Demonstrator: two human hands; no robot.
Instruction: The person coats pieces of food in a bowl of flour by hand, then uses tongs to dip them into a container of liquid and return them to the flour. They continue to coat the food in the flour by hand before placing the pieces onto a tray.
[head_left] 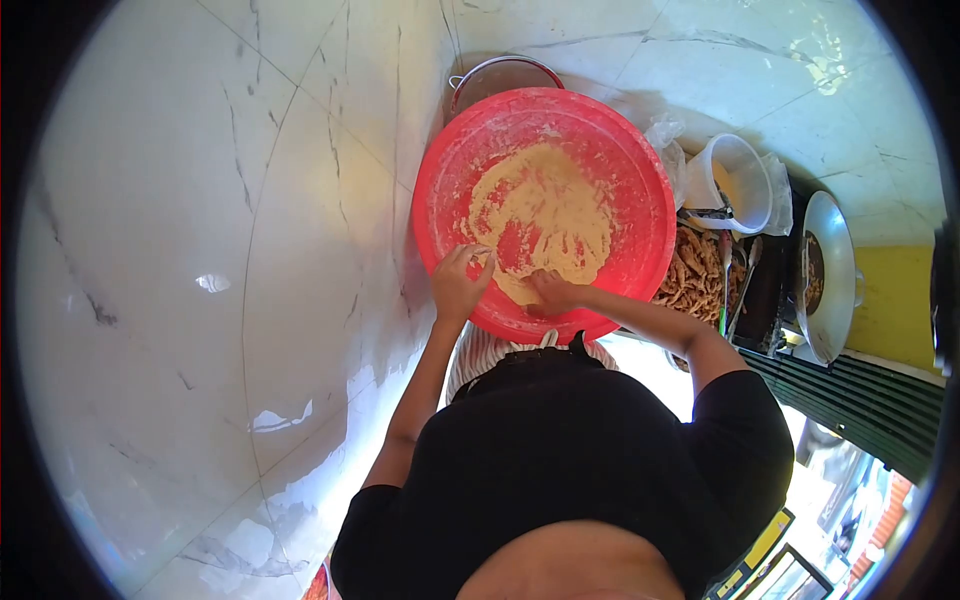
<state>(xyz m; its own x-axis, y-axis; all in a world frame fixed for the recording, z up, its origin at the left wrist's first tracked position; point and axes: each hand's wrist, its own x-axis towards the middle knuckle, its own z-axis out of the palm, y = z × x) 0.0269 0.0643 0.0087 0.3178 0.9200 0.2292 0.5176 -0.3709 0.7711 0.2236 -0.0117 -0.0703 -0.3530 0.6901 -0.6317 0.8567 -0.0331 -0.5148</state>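
Observation:
A large red basin (645, 190) holds a spread of pale yellow flour-like powder (545, 195), with streaks where the red bottom shows through. Over the near left part of its rim is my left hand (462, 282), fingers bent and thumb apart, with no object visible in it. My right hand (553, 293) reaches in over the near rim and lies against the powder at the bottom, its fingers stretched out toward the left. Powder also dusts the basin's inner wall.
Right of the basin lie brown fried strips (695, 275) with tongs (725, 285) on them. Behind stands a translucent plastic bucket (745, 165); a metal wok (835, 290) is farther right. A marbled wall (250, 200) rises close on the left.

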